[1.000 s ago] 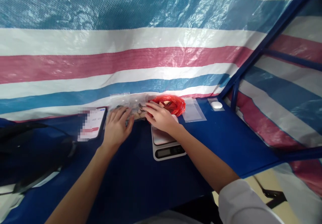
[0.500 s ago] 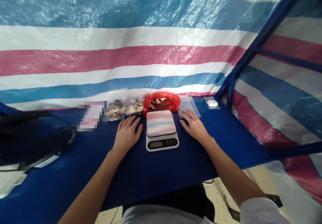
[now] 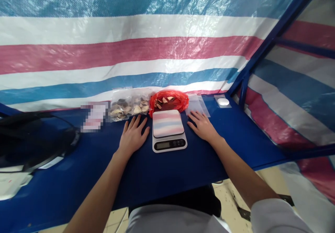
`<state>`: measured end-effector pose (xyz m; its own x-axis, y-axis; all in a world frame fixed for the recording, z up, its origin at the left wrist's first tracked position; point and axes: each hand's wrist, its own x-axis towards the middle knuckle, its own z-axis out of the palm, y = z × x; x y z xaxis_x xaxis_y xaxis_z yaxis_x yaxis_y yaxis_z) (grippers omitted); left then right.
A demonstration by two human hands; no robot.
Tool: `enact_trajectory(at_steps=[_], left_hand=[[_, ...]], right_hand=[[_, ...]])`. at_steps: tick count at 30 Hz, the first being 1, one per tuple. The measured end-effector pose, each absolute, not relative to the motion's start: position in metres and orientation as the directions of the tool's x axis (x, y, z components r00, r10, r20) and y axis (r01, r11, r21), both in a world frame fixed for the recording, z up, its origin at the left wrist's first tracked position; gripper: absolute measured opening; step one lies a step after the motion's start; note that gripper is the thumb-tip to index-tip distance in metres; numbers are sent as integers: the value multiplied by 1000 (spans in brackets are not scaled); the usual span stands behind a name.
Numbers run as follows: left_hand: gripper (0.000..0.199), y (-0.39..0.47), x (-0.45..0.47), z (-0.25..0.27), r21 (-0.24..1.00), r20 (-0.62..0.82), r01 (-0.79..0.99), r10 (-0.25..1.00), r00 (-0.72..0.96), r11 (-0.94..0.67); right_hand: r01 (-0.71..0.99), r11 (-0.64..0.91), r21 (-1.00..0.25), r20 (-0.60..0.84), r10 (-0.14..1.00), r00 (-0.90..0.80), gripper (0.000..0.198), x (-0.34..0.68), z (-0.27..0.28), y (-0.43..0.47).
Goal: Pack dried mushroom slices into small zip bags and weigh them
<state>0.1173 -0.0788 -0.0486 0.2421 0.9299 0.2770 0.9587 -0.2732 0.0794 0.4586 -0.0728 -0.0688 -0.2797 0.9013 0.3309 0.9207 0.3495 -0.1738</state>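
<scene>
Between my two hands a white digital scale (image 3: 169, 130) lies on the blue table, its dark display panel facing me and its shiny plate bare. My left hand (image 3: 133, 135) rests flat with fingers spread, left of the scale and just below clear bags of dried slices (image 3: 124, 110). On the other side my right hand (image 3: 202, 125) lies palm down, fingers apart, its tips at the edge of the clear empty zip bags (image 3: 197, 105). Behind the scale sits an opened red plastic bag (image 3: 180, 100) with a few pale dried pieces (image 3: 164, 101) inside.
At the back right a white round object (image 3: 223, 101) lies on a small clear bag. A blurred-out card (image 3: 95, 116) is left of the dried slices. A black bag-like item (image 3: 34, 138) and a white box (image 3: 14, 184) occupy the left. Striped sheeting (image 3: 131, 48) closes the back; a blue frame post (image 3: 244, 82) stands right.
The view has shifted slightly, so the table's things appear a little higher. Both hands stay resting beside the scale, the left fingers slightly more spread.
</scene>
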Motion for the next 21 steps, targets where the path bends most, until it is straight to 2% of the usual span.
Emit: enact_trajectory(at_steps=[21], left_hand=[[52,-79,118,-49,94,297,959,927,229,-267]], right_hand=[[917,353,-184,344,898,-276,44,458,-68,-73]])
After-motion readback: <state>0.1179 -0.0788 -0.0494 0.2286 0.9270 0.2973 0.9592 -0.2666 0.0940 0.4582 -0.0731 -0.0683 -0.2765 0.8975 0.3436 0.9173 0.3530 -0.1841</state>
